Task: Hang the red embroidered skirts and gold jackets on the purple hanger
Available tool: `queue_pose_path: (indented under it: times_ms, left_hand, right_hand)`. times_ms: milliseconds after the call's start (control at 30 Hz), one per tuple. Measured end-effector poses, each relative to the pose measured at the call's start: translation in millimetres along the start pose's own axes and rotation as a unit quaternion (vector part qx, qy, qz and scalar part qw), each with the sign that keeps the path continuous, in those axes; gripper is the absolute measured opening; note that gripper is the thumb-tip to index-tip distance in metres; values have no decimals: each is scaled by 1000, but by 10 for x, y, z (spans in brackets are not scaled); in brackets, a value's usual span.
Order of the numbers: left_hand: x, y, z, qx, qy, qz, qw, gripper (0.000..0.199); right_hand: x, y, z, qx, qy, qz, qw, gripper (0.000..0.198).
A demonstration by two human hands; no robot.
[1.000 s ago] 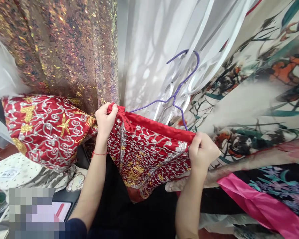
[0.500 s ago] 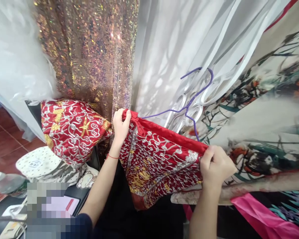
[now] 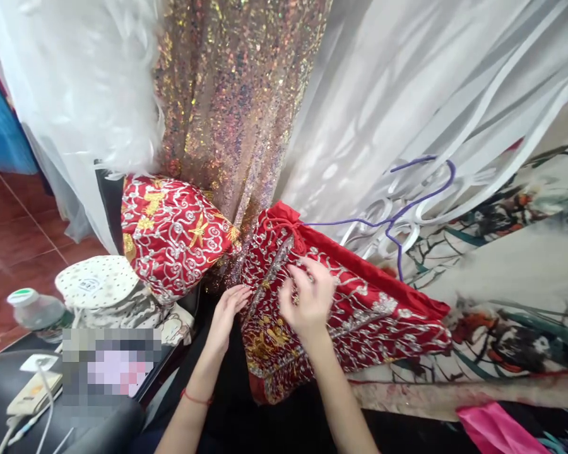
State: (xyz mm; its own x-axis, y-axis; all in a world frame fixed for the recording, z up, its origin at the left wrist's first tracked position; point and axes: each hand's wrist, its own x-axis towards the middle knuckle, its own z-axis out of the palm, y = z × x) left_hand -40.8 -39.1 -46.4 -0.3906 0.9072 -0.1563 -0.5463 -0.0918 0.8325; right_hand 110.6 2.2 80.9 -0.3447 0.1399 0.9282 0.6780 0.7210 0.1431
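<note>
A red embroidered garment [image 3: 360, 315] with silver and gold stitching hangs slanted in front of me, its plain red waistband along the top. A knotted red drawstring [image 3: 299, 238] sits near the waistband's left end. The purple hanger [image 3: 397, 217] shows above the waistband, its lower part hidden behind the cloth. My left hand [image 3: 228, 309], with a red cord bracelet, lies at the garment's left edge, fingers stretched out. My right hand [image 3: 310, 295] is over the garment's front below the drawstring, fingers loosely bent and apart, with nothing visible in them.
A matching red embroidered piece [image 3: 170, 236] stands at left, by a sequined curtain-like cloth [image 3: 231, 94]. Below are a polka-dot cap-like item [image 3: 97, 280], a plastic bottle [image 3: 38, 312] and a power bank with cables [image 3: 33, 391]. White metal scrollwork [image 3: 483, 101] rises at right.
Both hands have let go of the waistband. The right hand moved left to the garment's front, and the left hand lowered to its left edge. The view shifted left.
</note>
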Motion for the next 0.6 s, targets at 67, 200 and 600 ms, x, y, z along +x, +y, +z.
queue_pose_path:
  times_ms: [67,200,600]
  left_hand:
    - [98,-46,-175,-95,46,-19,994,38]
    - [241,50,-392,-220,115,94,964,35]
    - [38,252,-406,-204,184,238,932,45]
  right_hand:
    - [101,-291,277,38,-72,-96,992,42]
    - [240,-742,788,58,-133,-267,953,47]
    - [1104,-948,865,154,-369,-210,892,29]
